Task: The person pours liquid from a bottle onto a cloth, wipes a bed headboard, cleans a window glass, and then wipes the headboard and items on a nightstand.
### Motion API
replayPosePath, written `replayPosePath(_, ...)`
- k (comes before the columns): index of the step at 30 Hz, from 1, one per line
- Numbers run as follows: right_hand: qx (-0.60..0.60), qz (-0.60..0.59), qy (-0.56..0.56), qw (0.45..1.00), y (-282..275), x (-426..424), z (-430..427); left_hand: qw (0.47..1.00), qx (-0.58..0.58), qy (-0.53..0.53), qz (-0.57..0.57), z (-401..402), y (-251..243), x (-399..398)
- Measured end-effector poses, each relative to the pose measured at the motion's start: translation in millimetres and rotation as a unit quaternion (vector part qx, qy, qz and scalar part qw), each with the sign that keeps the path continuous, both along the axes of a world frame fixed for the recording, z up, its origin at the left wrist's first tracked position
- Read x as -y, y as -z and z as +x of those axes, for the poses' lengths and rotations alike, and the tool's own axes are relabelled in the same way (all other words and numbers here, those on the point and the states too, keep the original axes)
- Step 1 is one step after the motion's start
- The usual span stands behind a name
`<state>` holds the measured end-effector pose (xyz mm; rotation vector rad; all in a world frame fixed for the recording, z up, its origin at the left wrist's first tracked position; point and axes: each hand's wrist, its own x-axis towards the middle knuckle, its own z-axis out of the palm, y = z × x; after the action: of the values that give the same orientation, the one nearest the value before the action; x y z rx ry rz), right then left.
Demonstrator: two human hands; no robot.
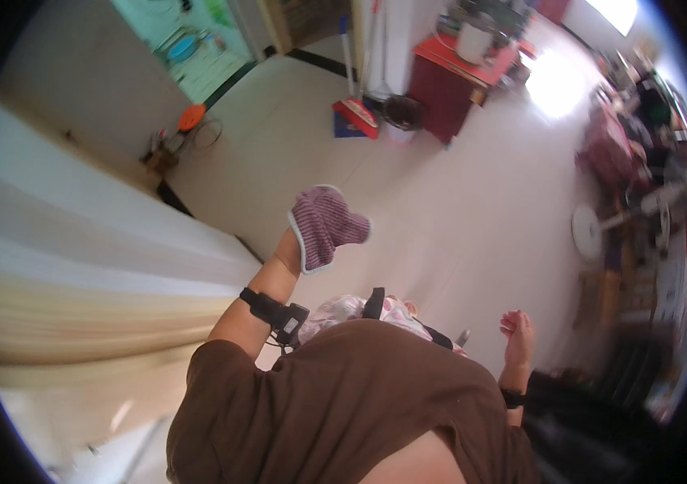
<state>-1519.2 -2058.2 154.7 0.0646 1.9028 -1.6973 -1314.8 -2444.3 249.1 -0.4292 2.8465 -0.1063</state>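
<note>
A purple ribbed cloth with pale edging covers my left hand, which is out ahead of my body; the fingers are hidden under it, so their grip cannot be made out. A black strap with a small box is on that forearm. My right hand hangs at my right side, its fingers loosely curled and slightly apart, with nothing seen in it. The cloth is well above the pale floor in this view.
At the left hangs a pale curtain. Ahead are a red broom, a waste bin and a red cabinet with items on top. An orange object lies by the wall. Clutter and a white fan line the right side.
</note>
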Motion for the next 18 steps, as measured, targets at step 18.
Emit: replayPosePath(18,-0.079,-0.119,-0.69,0.71,-44.1,460.9,28.4,0.324,-0.328,-0.267,0.846,15.1,29.4,122.2)
